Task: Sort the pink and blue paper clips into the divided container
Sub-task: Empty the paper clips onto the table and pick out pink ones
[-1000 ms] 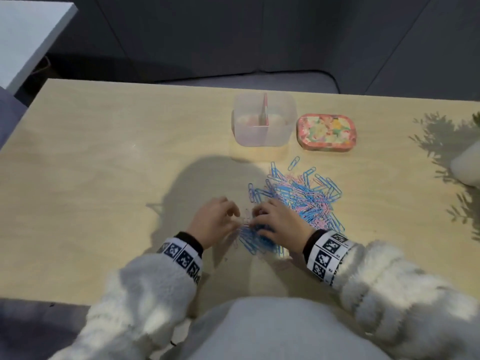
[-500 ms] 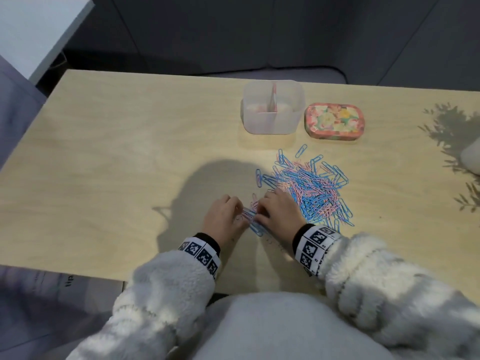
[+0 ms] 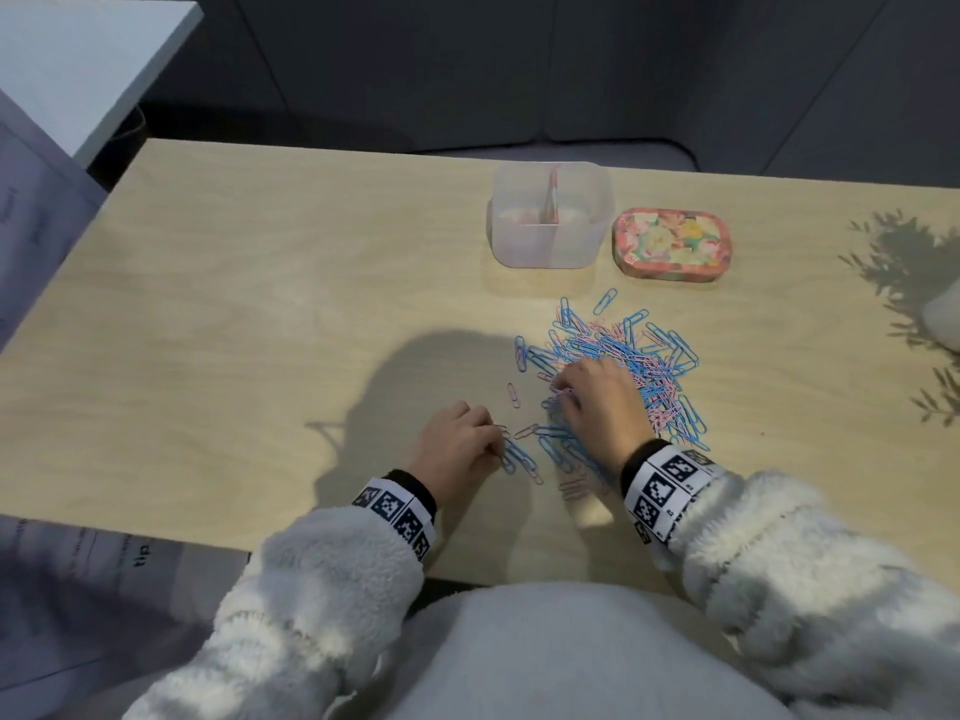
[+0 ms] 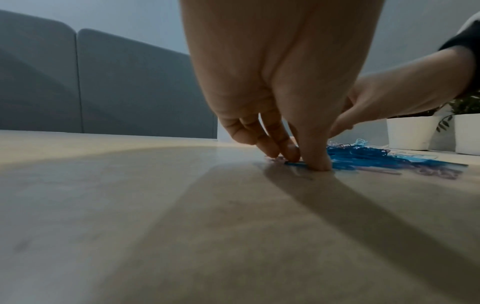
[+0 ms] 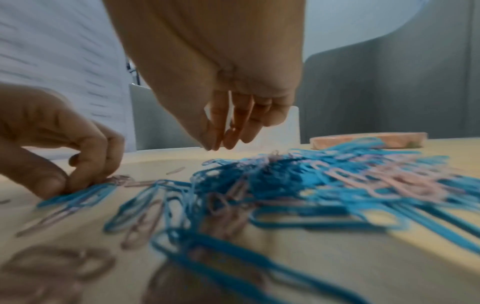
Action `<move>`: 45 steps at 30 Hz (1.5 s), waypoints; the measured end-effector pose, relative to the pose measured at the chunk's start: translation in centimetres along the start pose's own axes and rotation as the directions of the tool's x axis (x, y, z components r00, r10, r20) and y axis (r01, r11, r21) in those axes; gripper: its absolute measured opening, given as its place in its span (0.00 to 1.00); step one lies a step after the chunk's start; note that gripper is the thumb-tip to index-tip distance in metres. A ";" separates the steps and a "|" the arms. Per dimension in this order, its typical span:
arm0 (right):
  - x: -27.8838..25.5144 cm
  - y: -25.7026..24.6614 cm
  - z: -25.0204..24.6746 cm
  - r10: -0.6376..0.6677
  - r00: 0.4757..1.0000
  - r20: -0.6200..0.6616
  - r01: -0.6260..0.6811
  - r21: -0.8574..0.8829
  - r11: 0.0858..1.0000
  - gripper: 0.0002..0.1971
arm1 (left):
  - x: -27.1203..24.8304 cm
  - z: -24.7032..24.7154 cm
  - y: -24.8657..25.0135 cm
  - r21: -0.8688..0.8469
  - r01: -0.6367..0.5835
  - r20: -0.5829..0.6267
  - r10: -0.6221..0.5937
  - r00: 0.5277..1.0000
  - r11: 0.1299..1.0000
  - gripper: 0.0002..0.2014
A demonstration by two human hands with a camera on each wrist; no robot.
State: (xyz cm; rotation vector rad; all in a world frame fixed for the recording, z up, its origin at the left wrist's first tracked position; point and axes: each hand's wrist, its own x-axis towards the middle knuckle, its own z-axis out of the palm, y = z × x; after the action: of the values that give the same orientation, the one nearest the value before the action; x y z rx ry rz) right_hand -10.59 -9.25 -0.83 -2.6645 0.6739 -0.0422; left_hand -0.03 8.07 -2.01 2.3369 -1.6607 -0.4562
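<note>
A mixed pile of pink and blue paper clips [image 3: 628, 363] [image 5: 324, 174] lies in the middle of the table. Behind it stands the clear divided container [image 3: 550, 220] with a pink divider. At the pile's near-left edge my left hand [image 3: 497, 440] [image 4: 306, 162] pinches a few blue clips [image 5: 85, 195] flat against the table. My right hand [image 3: 562, 393] [image 5: 217, 144] hovers just over the pile's left side, fingertips drawn together on what looks like a pink clip. Loose pink clips [image 3: 513, 394] lie between the hands.
A floral tin [image 3: 671, 242] sits right of the container. White plant pots [image 4: 410, 131] stand at the table's right edge, casting leaf shadows. The wooden table [image 3: 260, 330] stretches to the left. Papers lie off its left side.
My hands, close together at the pile's near edge before, have parted. The right hand has moved up and onto the pile; the left stays low on the blue clips.
</note>
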 end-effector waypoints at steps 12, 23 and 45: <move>0.6 -2.6 0.5 -0.176 0.929 0.325 0.205 -0.057 0.977 0.08 | -0.7 -2.3 -3.8 -0.045 0.258 -0.178 -0.261 0.949 0.965 0.08; 3.6 -4.3 1.2 -0.160 0.951 0.263 0.182 -0.062 0.981 0.17 | 0.1 -1.6 -1.6 -0.152 0.290 0.037 -0.288 0.957 0.945 0.16; 3.7 -2.2 0.2 -0.146 0.961 0.236 0.110 0.159 0.981 0.07 | 2.9 -0.4 -1.0 -0.073 0.268 -0.049 -0.272 0.961 0.961 0.08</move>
State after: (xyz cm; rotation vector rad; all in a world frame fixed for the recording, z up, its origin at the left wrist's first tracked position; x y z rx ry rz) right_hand -6.34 -9.09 -0.47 -2.5129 0.4020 0.1947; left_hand 1.83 5.65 -2.36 2.5118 -1.2847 -0.4793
